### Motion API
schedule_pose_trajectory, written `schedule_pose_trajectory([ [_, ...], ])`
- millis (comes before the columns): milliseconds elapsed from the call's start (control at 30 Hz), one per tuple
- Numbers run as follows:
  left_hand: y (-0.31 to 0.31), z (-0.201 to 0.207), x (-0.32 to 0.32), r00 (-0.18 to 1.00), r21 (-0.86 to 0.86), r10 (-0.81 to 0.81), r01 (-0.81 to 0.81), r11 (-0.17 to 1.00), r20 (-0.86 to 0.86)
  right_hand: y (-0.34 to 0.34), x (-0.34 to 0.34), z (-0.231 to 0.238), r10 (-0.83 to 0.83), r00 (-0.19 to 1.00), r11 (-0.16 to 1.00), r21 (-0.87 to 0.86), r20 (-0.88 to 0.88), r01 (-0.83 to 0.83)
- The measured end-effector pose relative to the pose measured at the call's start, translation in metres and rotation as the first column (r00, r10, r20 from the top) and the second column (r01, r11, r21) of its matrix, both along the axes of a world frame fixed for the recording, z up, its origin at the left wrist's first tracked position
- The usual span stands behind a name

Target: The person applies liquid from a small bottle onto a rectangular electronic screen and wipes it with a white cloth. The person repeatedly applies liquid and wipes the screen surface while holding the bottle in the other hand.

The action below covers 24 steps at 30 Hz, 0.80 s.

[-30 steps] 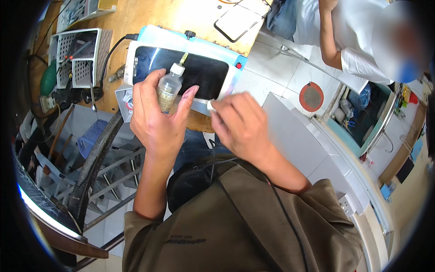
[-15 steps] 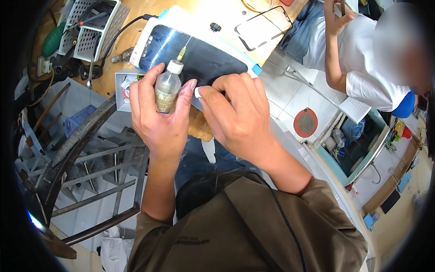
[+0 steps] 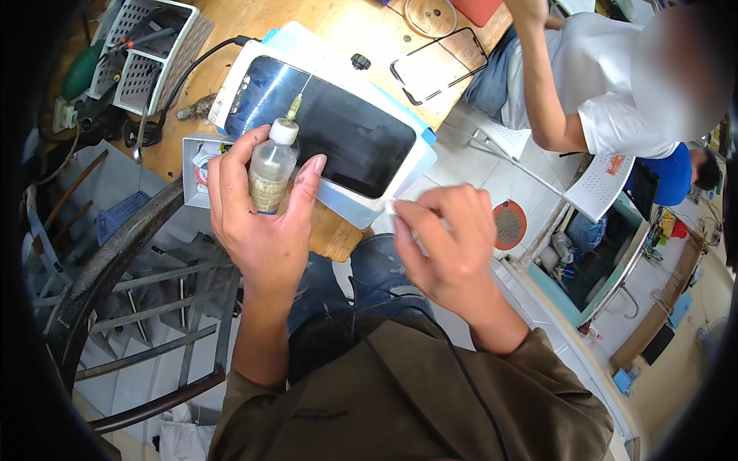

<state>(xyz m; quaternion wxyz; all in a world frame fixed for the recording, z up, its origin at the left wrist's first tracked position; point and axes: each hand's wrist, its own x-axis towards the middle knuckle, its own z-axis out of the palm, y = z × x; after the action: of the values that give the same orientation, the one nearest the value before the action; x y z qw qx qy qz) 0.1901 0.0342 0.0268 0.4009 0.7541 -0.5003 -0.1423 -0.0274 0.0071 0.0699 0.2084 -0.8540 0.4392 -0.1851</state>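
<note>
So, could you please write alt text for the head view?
The left hand holds a small clear bottle upright over a dark screen on a wooden bench. The right hand pinches something small and white beside it.

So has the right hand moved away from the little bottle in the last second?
Yes. The right hand has drawn off to the right of the bottle, now past the corner of the dark-screened device; before, it was close beside the bottle.

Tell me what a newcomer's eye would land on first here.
The left hand, centre-left, grips a small clear plastic bottle with a needle tip above a dark glass screen panel on a white-and-blue pad. The right hand, centre, pinches something small and white. Upper right sits another person in a white shirt.
</note>
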Motion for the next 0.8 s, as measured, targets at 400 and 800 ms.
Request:
schedule_pose_trajectory([
  [400,0.000,0.001,0.000,0.998,0.022,0.014,-0.013,1.000,-0.054,-0.008,0.017,-0.007,-0.115,0.954,0.966,0.254,0.276,0.043],
  [800,0.001,0.002,0.004,0.998,0.032,-0.015,0.017,0.999,-0.056,-0.052,0.019,-0.016,-0.139,0.970,0.989,0.075,0.198,0.126],
])
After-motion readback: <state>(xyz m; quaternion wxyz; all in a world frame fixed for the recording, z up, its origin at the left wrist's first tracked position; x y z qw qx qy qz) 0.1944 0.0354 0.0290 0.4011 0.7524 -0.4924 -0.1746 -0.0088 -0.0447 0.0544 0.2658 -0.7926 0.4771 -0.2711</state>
